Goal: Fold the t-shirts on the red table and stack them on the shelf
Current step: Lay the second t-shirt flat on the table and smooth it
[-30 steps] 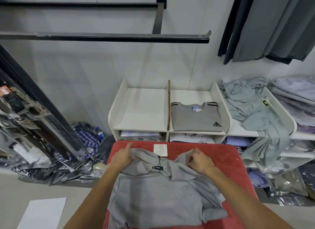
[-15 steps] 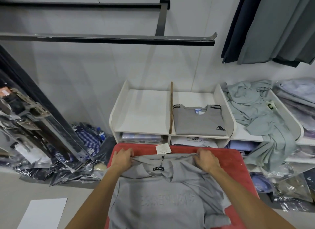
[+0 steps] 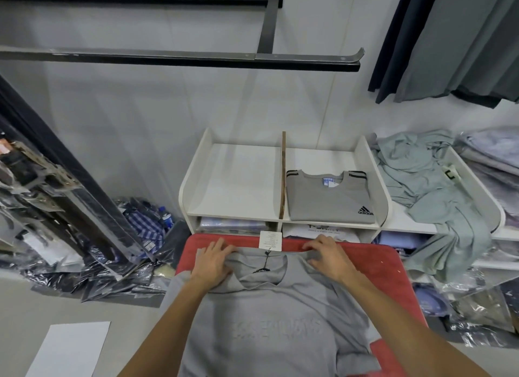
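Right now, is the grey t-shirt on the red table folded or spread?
Spread: the grey t-shirt lies face up on the red table, chest lettering showing, hands at its shoulders.

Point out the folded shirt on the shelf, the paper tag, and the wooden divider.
folded shirt (image 3: 328,201), head view, middle of its chest
paper tag (image 3: 270,239), head view, centre of the white card
wooden divider (image 3: 282,180), head view, midway along its top edge
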